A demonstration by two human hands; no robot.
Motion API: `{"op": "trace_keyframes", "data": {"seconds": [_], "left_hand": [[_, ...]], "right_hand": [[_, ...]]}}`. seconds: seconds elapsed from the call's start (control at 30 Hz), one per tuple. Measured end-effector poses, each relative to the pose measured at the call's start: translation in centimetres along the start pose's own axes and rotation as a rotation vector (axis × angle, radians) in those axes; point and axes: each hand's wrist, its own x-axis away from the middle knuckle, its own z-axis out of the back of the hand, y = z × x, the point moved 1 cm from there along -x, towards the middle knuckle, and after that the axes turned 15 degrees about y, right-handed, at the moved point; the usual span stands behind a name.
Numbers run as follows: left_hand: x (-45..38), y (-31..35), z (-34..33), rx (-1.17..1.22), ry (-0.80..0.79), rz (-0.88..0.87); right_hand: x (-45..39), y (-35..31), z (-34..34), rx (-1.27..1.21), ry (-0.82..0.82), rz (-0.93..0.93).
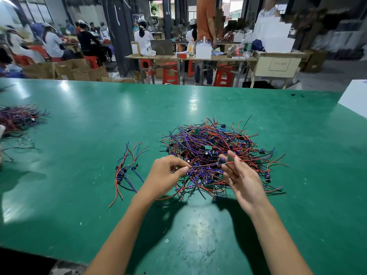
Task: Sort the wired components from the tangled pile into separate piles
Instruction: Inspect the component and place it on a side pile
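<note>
1. A wired part (222,162) is held stretched between both hands, just above the near edge of the tangled pile (215,153) on the green table (79,126).
2. Left hand (168,172): its fingertips are pinched on the wire ends. Right hand (241,178): thumb and finger are closed on the wires beside the small blue part; the other fingers are kept loose.
3. Long axis of the held piece: approx. left–right across the view, a bit higher on the right. The small board end is pointed to the right hand, the free wire ends to the left hand.
4. Risk: the held wires may be hooked w/ other wires of the pile below. If it is pulled fast, several neighbours could be dragged out and the pile spread over the table.
5. Risk: the wires are thin and gripped only at the tips, so a slip is possible and the piece could fall back into the pile.
6. Risk: a strong pull could stress the joints at the board; whether they are weak cannot be told.
7. The sorted group (127,169) is laid well to the left of the pile. If the piece is dropped carelessly there, its wires could be mixed again w/ those, or w/ another heap (18,117) at the far left edge.
</note>
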Motion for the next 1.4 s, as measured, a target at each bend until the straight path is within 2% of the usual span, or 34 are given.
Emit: {"op": "trace_keyframes", "data": {"seconds": [0.2,0.37,0.5,0.53,0.6,0.67,0.73,0.77,0.83,0.9,0.97,1.2,1.4], "left_hand": [[1.0,-1.0,-1.4,-0.128,0.028,0.002],[2.1,-1.5,-2.0,-0.15,0.037,-0.004],[2.7,-0.4,-2.1,-0.327,0.049,-0.115],[2.8,0.3,-2.1,-0.295,0.035,-0.145],[3.0,2.2,-2.4,-0.056,-0.071,-0.144],[3.1,3.6,-2.7,0.104,-0.266,-0.077],[3.3,4.4,-2.9,-0.006,-0.437,-0.052],[3.3,4.6,-3.0,0.014,-0.524,-0.021],[3.3,5.5,-3.6,0.324,-0.645,0.103],[3.3,6.0,-4.8,0.567,-0.594,0.279],[3.6,5.7,-6.2,0.57,-0.503,0.41],[6.5,3.8,-9.2,0.678,-0.48,0.544],[7.5,3.7,-10.4,0.687,-0.585,0.658]], "right_hand": [[0.0,1.4,1.8,0.039,0.133,0.079],[0.3,2.2,2.2,-0.033,0.098,0.095],[0.7,1.8,1.9,0.021,0.054,0.148],[0.9,1.5,1.7,0.053,0.023,0.168],[1.4,0.9,1.1,0.125,-0.052,0.219],[1.9,0.1,0.6,0.185,-0.119,0.294],[2.1,-0.6,0.4,0.252,-0.162,0.383],[2.0,-0.9,0.5,0.281,-0.165,0.419],[1.7,-1.1,0.9,0.284,-0.128,0.44],[1.5,-0.9,1.6,0.25,-0.09,0.406],[1.4,-0.5,2.2,0.234,-0.081,0.373],[0.5,2.5,5.6,0.21,0.12,0.271],[-0.1,4.7,7.3,0.218,0.198,0.321]]}}
